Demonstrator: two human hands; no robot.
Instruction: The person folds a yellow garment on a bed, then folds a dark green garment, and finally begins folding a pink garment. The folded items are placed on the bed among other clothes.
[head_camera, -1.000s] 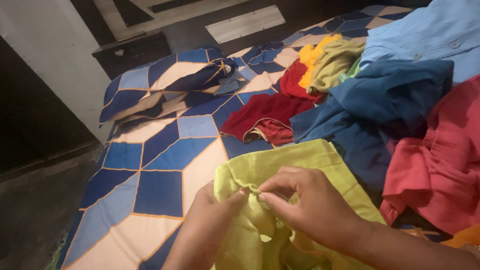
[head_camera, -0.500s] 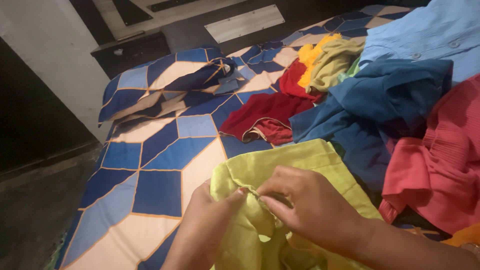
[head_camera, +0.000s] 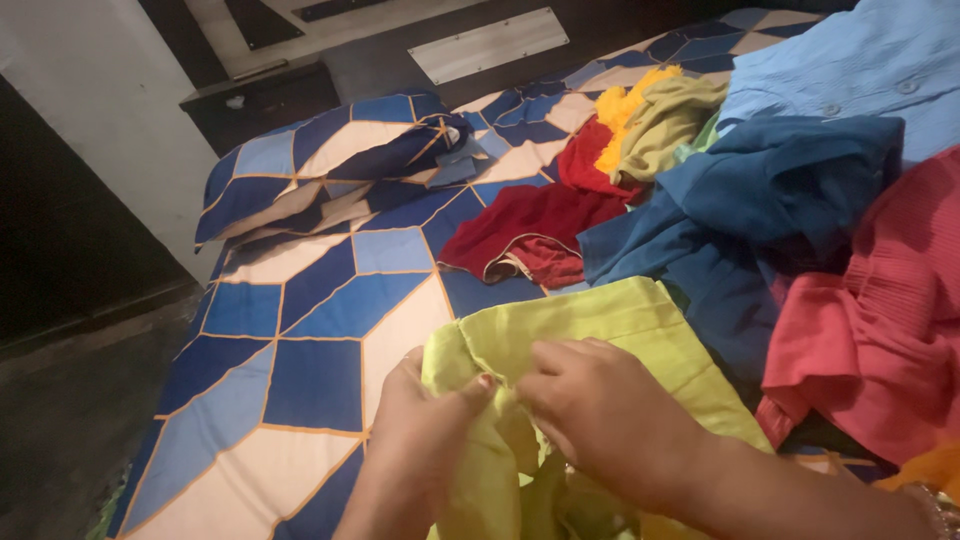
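Observation:
A lime-green garment (head_camera: 590, 320) lies on the bed in front of me. My left hand (head_camera: 420, 425) pinches its bunched edge from the left, thumb on top. Touching the same fold from the right, my right hand (head_camera: 600, 415) grips the green cloth with curled fingers. The two hands meet at the fold near the garment's lower middle. The cloth under my wrists is hidden.
The bed (head_camera: 310, 330) has a blue, cream and orange geometric sheet with a matching pillow (head_camera: 320, 160) at its head. To the right are piled clothes: dark red (head_camera: 530, 225), teal blue (head_camera: 770, 200), light blue (head_camera: 850, 70), coral red (head_camera: 880, 320), yellow and olive (head_camera: 650, 115).
My hands have shifted slightly down and closer together on the green fold, and my right fingers have curled tighter. The cloth has bunched a little more.

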